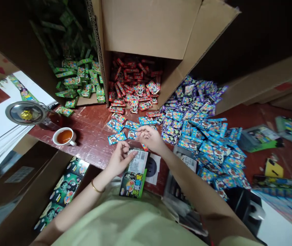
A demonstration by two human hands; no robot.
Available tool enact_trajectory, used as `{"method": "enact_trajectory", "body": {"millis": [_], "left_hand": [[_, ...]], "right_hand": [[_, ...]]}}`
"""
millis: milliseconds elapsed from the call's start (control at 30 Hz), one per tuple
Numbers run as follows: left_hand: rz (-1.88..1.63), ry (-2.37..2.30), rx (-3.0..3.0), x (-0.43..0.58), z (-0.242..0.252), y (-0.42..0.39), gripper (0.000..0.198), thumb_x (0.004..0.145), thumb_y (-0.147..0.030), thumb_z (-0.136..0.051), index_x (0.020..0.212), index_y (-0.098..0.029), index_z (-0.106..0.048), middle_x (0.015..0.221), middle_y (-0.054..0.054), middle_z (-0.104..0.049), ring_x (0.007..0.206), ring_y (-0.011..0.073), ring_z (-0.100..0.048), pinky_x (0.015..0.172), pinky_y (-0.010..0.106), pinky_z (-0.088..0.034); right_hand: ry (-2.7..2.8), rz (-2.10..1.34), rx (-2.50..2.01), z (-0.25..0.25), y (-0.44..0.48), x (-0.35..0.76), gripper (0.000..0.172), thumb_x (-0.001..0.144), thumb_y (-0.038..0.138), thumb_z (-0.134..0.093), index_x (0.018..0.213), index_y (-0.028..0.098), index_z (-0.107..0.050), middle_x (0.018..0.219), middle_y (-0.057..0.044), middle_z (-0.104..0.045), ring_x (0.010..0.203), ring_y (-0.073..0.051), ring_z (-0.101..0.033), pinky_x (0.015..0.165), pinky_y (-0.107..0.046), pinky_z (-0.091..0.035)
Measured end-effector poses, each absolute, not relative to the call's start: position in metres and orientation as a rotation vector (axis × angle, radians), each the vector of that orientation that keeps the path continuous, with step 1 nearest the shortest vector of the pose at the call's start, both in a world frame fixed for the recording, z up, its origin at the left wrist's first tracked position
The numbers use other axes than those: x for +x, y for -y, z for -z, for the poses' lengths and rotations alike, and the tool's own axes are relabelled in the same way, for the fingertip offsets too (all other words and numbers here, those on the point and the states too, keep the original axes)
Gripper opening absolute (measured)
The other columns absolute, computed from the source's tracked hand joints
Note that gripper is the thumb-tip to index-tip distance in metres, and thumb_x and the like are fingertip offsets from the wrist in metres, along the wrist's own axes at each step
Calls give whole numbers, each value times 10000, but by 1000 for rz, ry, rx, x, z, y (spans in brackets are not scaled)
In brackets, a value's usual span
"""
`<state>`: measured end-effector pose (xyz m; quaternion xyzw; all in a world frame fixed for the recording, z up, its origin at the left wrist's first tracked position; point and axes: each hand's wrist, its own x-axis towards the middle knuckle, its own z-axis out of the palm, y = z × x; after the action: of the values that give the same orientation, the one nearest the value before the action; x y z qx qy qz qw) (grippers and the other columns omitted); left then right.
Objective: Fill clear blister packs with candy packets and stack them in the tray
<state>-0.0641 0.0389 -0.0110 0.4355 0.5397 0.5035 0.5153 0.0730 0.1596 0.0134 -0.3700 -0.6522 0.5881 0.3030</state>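
My left hand (pixel 120 159) holds the top edge of a small green printed box (pixel 133 177) with a white barcode flap, close to my body. My right hand (pixel 149 136) hovers just above it with the fingers pinched together over a few blue sachets (pixel 117 137) lying on the red table; a red sachet (pixel 144 147) shows under that hand. What the pinch holds is too small to name. A big heap of blue sachets (pixel 202 136) spreads to the right. Red sachets (pixel 133 89) spill from an open cardboard carton (pixel 151 30).
Green sachets (pixel 79 82) fill a second carton at the back left. A cup of tea (pixel 64 136) and a glass pot with a metal lid (pixel 26 112) stand at left. Printed green boxes (pixel 66 188) lie in a carton below the table edge. Cardboard (pixel 263 82) leans at right.
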Motion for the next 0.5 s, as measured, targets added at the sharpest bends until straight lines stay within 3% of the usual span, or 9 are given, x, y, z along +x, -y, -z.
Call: {"method": "enact_trajectory", "body": {"millis": [67, 167, 333, 500], "left_hand": [[-1207, -1290, 1054, -61, 11, -40, 312, 830, -362, -638, 931, -229, -374, 651, -104, -284, 460, 32, -268, 453, 163, -214], [-1207, -1282, 1048, -59, 12, -40, 319, 826, -367, -641, 952, -228, -384, 649, -104, -307, 469, 37, -284, 475, 165, -243], [-1202, -1357, 1090, -55, 17, -41, 336, 816, -366, -648, 967, -229, -382, 633, -104, -368, 486, 50, -317, 488, 167, -255], [-1173, -1379, 1150, -48, 16, -44, 327, 825, -371, -632, 986, -226, -385, 639, -94, -425, 510, 65, -388, 524, 181, -308]], "right_hand": [[1773, -1459, -1072, -8, -160, 74, 428, 697, 592, -694, 781, 193, -565, 650, 7, -552, 570, -132, -514, 536, -265, -403], [1861, -1295, -1174, -9, -163, 78, 508, 826, 673, -493, 652, 199, -545, 532, 21, -496, 502, -128, -477, 497, -260, -357], [1700, -1027, -1266, -35, -180, 74, 651, 879, 729, -287, 691, 204, -623, 530, 4, -481, 512, -135, -492, 516, -256, -367], [1377, -1310, -1265, -33, -189, 45, 787, 866, 760, -108, 714, 183, -620, 556, -21, -501, 514, -135, -508, 525, -268, -417]]}}
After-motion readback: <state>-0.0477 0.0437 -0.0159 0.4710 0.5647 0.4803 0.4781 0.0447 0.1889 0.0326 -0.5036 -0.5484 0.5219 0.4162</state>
